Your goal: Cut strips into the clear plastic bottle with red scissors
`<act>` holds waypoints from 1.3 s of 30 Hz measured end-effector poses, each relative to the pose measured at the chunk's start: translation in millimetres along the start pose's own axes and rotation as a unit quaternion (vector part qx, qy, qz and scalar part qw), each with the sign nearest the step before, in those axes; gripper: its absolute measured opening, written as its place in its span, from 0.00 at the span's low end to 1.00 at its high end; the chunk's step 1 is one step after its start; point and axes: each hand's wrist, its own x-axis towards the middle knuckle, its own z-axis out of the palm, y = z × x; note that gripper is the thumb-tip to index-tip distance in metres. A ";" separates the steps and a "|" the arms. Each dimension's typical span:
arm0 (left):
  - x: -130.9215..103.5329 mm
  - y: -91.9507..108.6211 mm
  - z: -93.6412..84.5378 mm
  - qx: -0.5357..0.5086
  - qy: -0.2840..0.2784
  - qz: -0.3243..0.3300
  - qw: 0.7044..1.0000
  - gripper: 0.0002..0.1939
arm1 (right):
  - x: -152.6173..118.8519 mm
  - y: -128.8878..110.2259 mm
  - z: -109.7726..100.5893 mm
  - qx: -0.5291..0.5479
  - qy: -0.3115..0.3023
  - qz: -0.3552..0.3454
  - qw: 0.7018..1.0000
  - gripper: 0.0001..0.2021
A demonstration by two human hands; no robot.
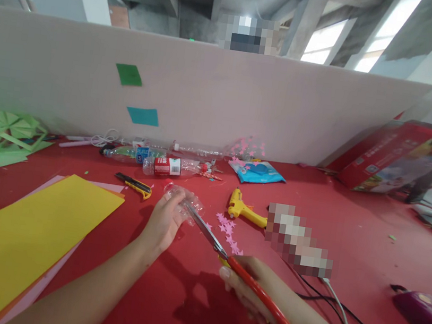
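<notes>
My left hand point(166, 216) is closed around a clear piece of plastic bottle point(192, 206) with a red cap at its upper left. In my right hand point(253, 285) are scissors point(262, 292) with long red handles. Their metal blades point up and left, and the tips meet the bottle piece. I cannot tell whether the blades have cut into it. Small pink paper stars point(226, 228) lie on the red table just right of the blades. Beyond them rests a yellow hot glue gun point(247, 210).
Yellow paper point(33, 233) tops a stack at left, near a utility knife point(136, 186). Plastic bottles point(171, 167) and a blue packet point(260, 173) lie along the back panel. Black cables point(374, 323) cross the right side, close to a purple pouch-like object point(422, 314).
</notes>
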 end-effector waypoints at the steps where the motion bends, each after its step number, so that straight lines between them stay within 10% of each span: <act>1: -0.4 0.4 0.6 0.001 0.003 0.000 1.000 0.06 | 0.0 0.1 0.1 0.000 0.002 0.002 1.000 0.23; 39: 0.6 -3.5 -1.4 0.052 -0.053 0.084 0.994 0.12 | -2.3 -19.8 17.8 0.029 0.033 0.060 0.997 0.20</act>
